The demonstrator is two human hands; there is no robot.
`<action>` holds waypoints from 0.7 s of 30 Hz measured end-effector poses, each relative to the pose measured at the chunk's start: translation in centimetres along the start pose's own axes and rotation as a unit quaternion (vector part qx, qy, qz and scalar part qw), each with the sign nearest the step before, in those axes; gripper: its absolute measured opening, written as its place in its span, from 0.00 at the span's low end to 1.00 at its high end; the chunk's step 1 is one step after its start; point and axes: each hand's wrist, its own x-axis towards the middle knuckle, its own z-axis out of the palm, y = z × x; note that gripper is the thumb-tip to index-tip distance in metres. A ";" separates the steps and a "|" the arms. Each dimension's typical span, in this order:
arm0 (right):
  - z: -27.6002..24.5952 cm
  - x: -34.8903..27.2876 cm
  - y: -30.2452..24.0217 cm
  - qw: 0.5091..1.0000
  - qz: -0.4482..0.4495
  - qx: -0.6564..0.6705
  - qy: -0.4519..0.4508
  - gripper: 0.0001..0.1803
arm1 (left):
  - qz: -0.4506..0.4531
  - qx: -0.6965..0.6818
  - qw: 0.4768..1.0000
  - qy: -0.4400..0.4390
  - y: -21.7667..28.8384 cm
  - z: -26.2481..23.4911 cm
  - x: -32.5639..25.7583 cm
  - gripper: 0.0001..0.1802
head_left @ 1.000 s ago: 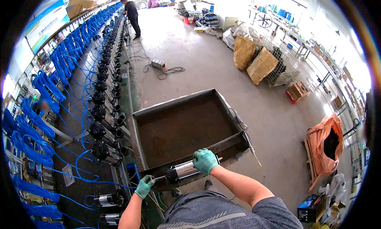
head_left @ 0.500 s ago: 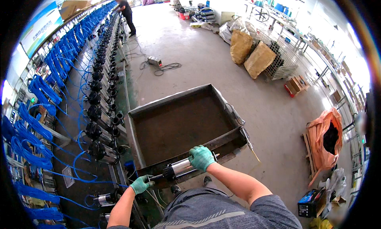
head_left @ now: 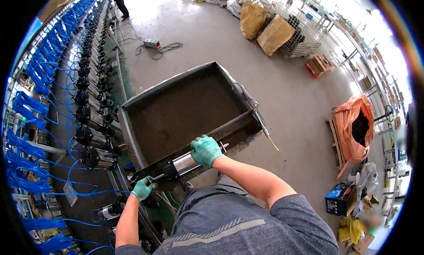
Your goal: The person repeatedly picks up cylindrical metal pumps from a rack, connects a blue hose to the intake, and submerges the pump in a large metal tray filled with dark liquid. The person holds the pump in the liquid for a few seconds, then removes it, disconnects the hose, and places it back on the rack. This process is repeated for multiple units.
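A cylindrical pump [head_left: 184,164] with a shiny steel body and a black end lies slanted across the near edge of a large dark open tank [head_left: 128,135]. My right hand [head_left: 206,150], in a green glove, wraps over the steel body near its far right end, where a small brass-coloured fitting sticks out. My left hand [head_left: 142,188], gloved too, is closed round a thin rod-like piece [head_left: 156,178] that runs to the pump's black end. Its exact kind is hidden by the fingers. A blue cable [head_left: 104,192] runs from the left toward this hand.
Left stands a long row of similar pumps [head_left: 99,157] with coiled blue cables [head_left: 26,144]. A hose nozzle [head_left: 264,127] hangs at the tank's right side. Right are an orange sack [head_left: 346,127] and a box [head_left: 340,199]. A person [head_left: 118,2] stands far off.
The whole view has shifted, so the tank, pump and hands sit further left and higher. Both hands keep their holds, and the pump looks more steeply slanted.
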 end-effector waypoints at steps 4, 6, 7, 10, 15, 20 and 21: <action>-0.4 0.3 0.0 1.000 0.006 0.027 -0.009 0.16 | -0.043 -0.034 0.998 0.003 -3.3 -0.1 0.9 0.21; -0.5 -0.2 0.6 0.990 0.005 0.135 0.046 0.16 | -0.003 -0.016 0.997 0.078 -3.5 0.6 0.6 0.24; -0.6 -0.4 0.9 0.979 0.004 0.188 0.074 0.16 | 0.017 -0.007 0.993 0.116 -3.7 0.8 0.3 0.26; -2.5 -1.9 5.9 0.939 0.104 0.267 0.191 0.16 | -0.008 -0.164 0.960 0.225 -5.7 2.1 -1.7 0.27; -1.3 -7.6 23.6 0.894 0.371 0.069 0.241 0.26 | -0.048 -0.117 0.926 0.355 -3.6 5.8 -6.5 0.21; 3.7 -11.6 34.2 0.874 0.420 0.138 0.202 0.21 | 0.004 -0.121 0.935 0.334 2.3 8.9 -5.7 0.19; 2.3 -10.4 33.1 0.836 0.457 0.291 0.090 0.17 | 0.008 -0.099 0.934 0.342 5.0 9.1 -5.9 0.19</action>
